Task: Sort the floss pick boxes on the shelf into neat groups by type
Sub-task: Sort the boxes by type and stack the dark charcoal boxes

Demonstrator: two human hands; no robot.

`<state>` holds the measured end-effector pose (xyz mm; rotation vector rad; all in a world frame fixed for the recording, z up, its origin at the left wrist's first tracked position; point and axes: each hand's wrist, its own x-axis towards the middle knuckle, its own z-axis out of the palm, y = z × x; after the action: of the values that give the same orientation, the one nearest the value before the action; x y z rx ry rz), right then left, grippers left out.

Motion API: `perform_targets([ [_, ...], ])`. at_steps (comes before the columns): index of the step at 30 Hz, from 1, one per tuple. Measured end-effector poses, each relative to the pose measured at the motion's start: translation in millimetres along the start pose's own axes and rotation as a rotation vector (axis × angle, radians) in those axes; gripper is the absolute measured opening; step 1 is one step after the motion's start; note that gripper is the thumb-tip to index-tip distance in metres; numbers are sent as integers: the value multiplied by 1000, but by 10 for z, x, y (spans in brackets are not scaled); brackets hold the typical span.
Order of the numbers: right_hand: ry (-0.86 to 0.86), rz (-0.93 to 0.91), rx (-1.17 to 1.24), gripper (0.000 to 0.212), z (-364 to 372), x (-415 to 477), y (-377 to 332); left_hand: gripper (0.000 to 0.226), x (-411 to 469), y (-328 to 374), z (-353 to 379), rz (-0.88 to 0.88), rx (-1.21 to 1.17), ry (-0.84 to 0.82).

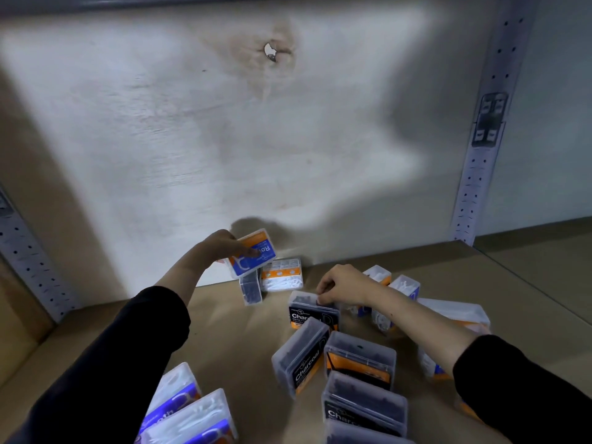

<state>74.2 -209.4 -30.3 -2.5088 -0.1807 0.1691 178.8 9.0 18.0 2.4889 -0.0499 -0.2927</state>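
Holding a clear plastic box with a blue-and-orange label (252, 254) up off the board, the left hand (221, 246) clamps it between thumb and fingers, tilted, just above two boxes at the back wall: a dark-filled clear box standing on edge (250, 289) and an orange-labelled box of white picks (282, 274). It looks carried there to join its own kind near the wall, though where it will land is a guess.

Meanwhile the right hand (341, 285) reaches across the brown shelf board (224, 341) and pinches the top edge of an upright black-labelled charcoal box (312, 310) with its fingertips, probably to pull it toward the other charcoal boxes (358, 373), which lie loosely together in front of it.

White-pick boxes (403, 291) sit scattered behind and under the right forearm, and two blue-labelled ones (189, 415) lie at the near left, well apart from the rest. Sorting seems partway: black ones are clustering, blue ones remain split.
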Motion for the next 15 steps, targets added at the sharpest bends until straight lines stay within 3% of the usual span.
perform_targets([
  [4,2,-4,2,27,16,-21,-3,49,-151,353,28,152,22,93],
  [8,18,-14,17,26,32,-57,-10,47,-207,689,258,286,164,173],
  [15,41,-50,16,27,81,-102,-14,52,-172,1023,935,402,279,118],
])
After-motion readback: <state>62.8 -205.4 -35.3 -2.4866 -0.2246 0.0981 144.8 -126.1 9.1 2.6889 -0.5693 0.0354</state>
